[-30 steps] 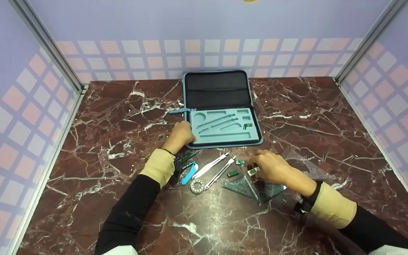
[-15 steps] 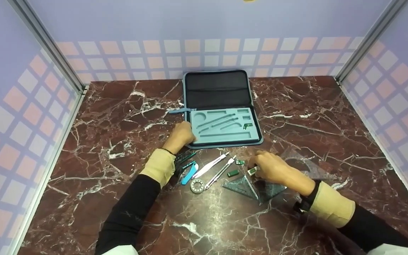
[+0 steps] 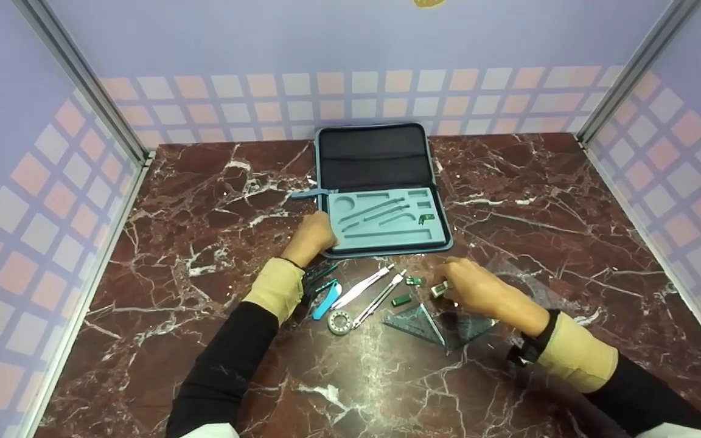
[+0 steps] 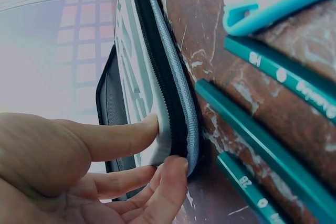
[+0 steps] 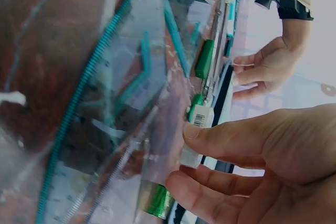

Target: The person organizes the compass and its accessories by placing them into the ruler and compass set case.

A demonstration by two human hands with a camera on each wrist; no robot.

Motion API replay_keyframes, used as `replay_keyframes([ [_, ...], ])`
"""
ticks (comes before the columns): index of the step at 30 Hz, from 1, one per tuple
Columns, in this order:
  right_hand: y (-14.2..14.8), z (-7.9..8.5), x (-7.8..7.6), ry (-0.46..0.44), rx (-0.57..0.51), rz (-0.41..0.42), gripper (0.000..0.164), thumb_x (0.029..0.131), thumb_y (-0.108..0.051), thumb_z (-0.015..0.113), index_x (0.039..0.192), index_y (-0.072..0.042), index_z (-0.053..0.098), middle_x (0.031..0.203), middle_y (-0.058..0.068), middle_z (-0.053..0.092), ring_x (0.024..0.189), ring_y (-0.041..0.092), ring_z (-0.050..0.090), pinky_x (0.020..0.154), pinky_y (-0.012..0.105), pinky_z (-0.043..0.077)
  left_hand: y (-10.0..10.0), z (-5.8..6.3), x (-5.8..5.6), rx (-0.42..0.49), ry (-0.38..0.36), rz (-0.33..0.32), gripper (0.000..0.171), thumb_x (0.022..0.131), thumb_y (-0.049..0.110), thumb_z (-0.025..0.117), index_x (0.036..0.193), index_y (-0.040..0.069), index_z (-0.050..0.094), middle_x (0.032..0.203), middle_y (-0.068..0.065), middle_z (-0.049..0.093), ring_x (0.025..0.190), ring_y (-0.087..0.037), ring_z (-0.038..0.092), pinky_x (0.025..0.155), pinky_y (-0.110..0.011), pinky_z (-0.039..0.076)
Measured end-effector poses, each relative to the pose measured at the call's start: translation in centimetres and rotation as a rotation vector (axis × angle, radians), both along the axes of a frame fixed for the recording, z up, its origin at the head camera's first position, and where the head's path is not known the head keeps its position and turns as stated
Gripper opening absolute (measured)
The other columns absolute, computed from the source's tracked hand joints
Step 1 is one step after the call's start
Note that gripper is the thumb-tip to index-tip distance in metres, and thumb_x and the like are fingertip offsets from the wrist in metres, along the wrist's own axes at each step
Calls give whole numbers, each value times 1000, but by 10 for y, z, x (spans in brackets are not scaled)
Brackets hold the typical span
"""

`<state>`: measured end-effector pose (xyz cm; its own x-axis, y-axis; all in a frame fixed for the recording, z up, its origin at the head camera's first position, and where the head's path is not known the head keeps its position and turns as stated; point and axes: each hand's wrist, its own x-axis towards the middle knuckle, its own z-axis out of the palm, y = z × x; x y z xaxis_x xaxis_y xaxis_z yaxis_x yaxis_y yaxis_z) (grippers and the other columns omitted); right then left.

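My left hand [image 3: 313, 232] grips the near left corner of an open zip case [image 3: 375, 161]. In the left wrist view, its thumb rests on the pale blue insert [image 4: 163, 148] and its fingertips meet the case's edge. My right hand [image 3: 478, 292] pinches a white eraser [image 5: 193, 150] with a barcode between thumb and fingers, over the table in front of the case. A green piece [image 3: 426, 219] sits in one slot of the insert; its other visible slots are bare. Beside the right hand lie clear set squares [image 3: 414, 322].
Between the hands lie silver compasses [image 3: 381, 298], a blue-and-white tool [image 3: 327, 301], a round ring [image 3: 339, 322] and a green block [image 3: 401, 300]. Green pencils [image 4: 283, 74] lie by the left wrist. A clear protractor [image 3: 539, 289] lies behind the right wrist. Walls enclose the table's back and sides.
My right hand has shifted slightly to the right with the eraser, which has turned a little. My left hand keeps its hold on the case corner. The head view has tilted slightly.
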<state>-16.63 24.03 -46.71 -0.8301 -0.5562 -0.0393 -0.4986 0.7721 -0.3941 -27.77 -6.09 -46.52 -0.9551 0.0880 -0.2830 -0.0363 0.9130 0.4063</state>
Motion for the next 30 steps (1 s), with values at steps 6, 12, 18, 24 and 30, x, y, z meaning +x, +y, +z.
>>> replay_keyframes([
  [6, 2, 13, -6, -3, -20, -28, 19, 76, 15, 71, 86, -1, 73, 90, 14, 70, 82, 32, 68, 75, 46, 59, 1, 2, 1, 4, 20, -1, 31, 90, 11, 80, 111, -9, 70, 113, -25, 71, 88, -30, 58, 75, -38, 47],
  [12, 4, 31, -12, -23, -17, -75, 15, 79, 8, 77, 92, 3, 72, 89, 15, 65, 77, 28, 63, 69, 42, 58, 1, 2, 2, 21, 2, 15, 34, 91, 11, 80, 116, -8, 69, 117, -25, 70, 90, -30, 58, 76, -39, 47],
  [18, 5, 54, -21, -12, -39, -102, 10, 85, 7, 76, 93, 4, 71, 91, 18, 66, 79, 30, 65, 70, 41, 60, 1, 2, 1, 11, -5, 27, 37, 90, 12, 81, 118, -8, 67, 121, -27, 68, 102, -34, 64, 83, -41, 50],
  [24, 9, 75, -32, -38, -83, -137, 12, 86, 6, 75, 97, 3, 71, 94, 19, 67, 74, 29, 67, 66, 37, 60, 2, 1, 2, 13, 3, 37, 39, 89, 11, 82, 119, -8, 68, 124, -28, 67, 111, -38, 65, 91, -45, 53],
  [30, 11, 89, -47, 0, -75, -128, 17, 80, 10, 72, 96, 3, 73, 86, 14, 70, 73, 25, 64, 68, 42, 57, 3, 1, 2, 14, -7, 42, 43, 89, 11, 82, 123, -8, 66, 128, -29, 65, 116, -39, 64, 93, -46, 53],
])
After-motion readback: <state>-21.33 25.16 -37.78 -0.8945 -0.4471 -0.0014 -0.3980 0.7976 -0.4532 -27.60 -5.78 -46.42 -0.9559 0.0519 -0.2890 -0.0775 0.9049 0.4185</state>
